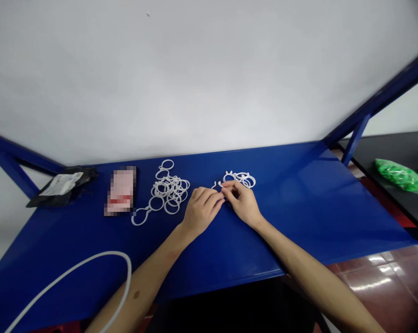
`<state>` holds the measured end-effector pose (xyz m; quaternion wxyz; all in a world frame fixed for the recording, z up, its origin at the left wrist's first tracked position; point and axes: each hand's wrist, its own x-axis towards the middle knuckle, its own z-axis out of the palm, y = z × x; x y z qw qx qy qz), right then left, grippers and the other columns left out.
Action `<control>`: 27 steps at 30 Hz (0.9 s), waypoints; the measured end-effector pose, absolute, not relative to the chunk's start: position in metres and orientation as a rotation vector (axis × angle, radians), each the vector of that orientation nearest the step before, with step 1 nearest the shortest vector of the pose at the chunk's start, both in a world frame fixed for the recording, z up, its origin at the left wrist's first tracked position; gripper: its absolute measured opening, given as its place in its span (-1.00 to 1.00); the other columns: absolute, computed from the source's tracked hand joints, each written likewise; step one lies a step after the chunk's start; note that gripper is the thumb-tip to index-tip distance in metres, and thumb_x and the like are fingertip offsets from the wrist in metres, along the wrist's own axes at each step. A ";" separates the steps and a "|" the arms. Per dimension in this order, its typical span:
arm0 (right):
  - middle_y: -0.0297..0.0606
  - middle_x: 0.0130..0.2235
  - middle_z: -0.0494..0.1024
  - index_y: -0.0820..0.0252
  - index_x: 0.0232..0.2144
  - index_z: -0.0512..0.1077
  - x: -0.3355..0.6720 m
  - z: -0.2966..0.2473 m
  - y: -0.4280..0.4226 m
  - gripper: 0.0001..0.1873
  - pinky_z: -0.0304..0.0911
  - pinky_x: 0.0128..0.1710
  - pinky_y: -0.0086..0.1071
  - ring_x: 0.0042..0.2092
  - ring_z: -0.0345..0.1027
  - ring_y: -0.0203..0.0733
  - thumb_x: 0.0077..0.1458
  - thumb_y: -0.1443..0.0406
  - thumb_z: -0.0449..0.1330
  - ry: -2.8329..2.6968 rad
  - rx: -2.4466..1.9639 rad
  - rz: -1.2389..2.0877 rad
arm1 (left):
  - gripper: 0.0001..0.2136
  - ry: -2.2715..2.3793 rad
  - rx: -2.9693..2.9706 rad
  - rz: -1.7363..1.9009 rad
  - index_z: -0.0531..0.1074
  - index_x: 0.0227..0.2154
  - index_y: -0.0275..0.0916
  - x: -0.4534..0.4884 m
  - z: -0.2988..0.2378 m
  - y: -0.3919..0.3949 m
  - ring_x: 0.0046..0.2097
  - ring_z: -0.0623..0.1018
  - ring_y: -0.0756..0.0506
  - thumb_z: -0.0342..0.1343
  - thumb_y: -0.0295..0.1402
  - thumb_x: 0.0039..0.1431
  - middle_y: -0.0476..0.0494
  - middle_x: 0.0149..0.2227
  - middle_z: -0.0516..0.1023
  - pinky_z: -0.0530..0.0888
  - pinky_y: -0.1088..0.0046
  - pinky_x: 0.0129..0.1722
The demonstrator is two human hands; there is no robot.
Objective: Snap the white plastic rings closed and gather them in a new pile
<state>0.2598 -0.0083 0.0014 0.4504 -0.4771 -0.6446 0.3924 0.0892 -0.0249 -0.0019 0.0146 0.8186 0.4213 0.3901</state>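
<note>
Both my hands meet at the middle of a blue table [299, 208]. My left hand [202, 208] and my right hand [241, 201] have their fingers pinched together on a small white plastic ring piece [218, 185] held between them. Just beyond my right hand lies a small cluster of white rings [241, 178]. A bigger loose pile of white rings [167, 190] lies to the left of my left hand, apart from it.
A black plastic bag with a white label [61, 186] lies at the table's far left, with a blurred pink packet [121, 190] beside it. A white tube [90, 266] curves over the near left corner. A green bag [399, 175] sits on a dark table to the right.
</note>
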 end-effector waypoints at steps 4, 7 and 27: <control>-0.28 -0.35 0.63 0.15 -0.14 0.45 0.261 0.004 -0.008 -0.83 0.41 -0.26 -0.33 -0.33 0.53 -0.22 0.27 0.22 0.15 -1.617 -1.141 0.936 | -0.86 1.526 2.045 1.399 0.43 -0.13 -0.23 0.089 -0.001 -0.022 -0.15 0.54 -0.12 0.08 -0.34 0.32 -0.20 -0.16 0.55 0.49 0.30 -0.15; -0.30 -0.36 0.62 0.14 -0.13 0.46 0.260 0.006 -0.010 -0.84 0.39 -0.29 -0.36 -0.35 0.51 -0.23 0.28 0.25 0.15 -1.706 -1.121 0.848 | -0.84 1.481 1.758 1.268 0.46 -0.15 -0.21 0.088 -0.003 -0.019 -0.22 0.59 -0.08 0.07 -0.28 0.33 -0.16 -0.19 0.60 0.52 0.36 -0.21; -0.21 -0.37 0.48 0.17 -0.29 0.43 0.271 -0.002 -0.013 -0.68 0.28 -0.31 -0.32 -0.32 0.28 -0.16 0.41 0.34 -0.09 -2.304 -0.976 0.432 | -0.82 1.436 2.148 1.102 0.47 -0.41 -0.17 0.082 -0.015 -0.026 -0.33 0.54 -0.06 0.05 -0.40 0.32 -0.03 -0.40 0.58 0.43 0.41 -0.26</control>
